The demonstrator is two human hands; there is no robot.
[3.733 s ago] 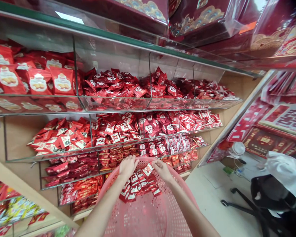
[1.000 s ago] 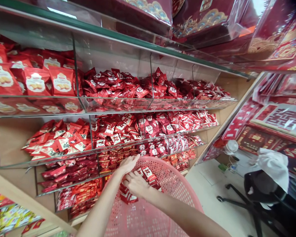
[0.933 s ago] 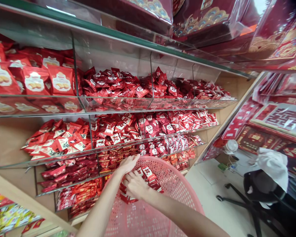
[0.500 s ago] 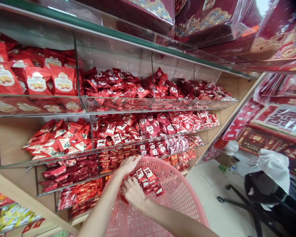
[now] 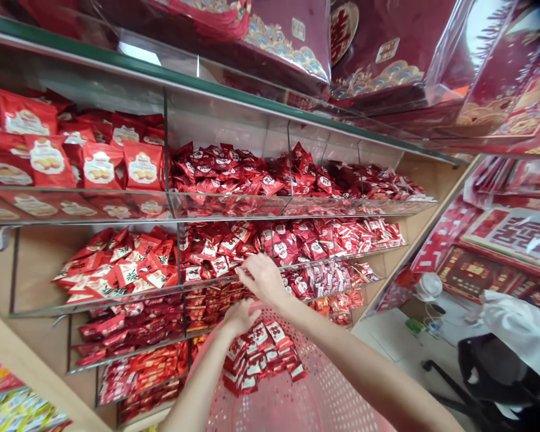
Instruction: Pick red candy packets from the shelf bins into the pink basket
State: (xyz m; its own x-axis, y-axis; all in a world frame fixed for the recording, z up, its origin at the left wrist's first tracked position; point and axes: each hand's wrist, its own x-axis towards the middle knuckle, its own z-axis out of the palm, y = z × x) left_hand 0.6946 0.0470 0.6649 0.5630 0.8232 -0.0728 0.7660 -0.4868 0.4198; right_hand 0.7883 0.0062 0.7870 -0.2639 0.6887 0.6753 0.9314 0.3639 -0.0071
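My left hand [image 5: 240, 317] is wrapped over the far rim of a pink plastic basket [image 5: 315, 393] with a perforated wall. Inside it lies a pile of small red packets with white labels [image 5: 263, 354]. Beyond the rim, my right hand [image 5: 265, 277] is stretched out to the shelf, its fingers loosely extended and no packet visible in them. Its fingertips are at the front edge of a compartment of red-and-white packets [image 5: 220, 243], partly covering the row below. Whether they touch the packets I cannot tell.
Tiered shelves with clear dividers hold red snack packets [image 5: 144, 165] and red-and-white packets [image 5: 117, 270]. A glass shelf edge [image 5: 234, 96] crosses above, under dark red boxes [image 5: 288, 36]. At right are a black chair [image 5: 490, 366] with white cloth and stacked red goods [image 5: 517, 228].
My right hand has gone from inside the basket up to the shelf compartment. More packets now lie in the basket. My left hand stays on the rim; the view has shifted slightly.
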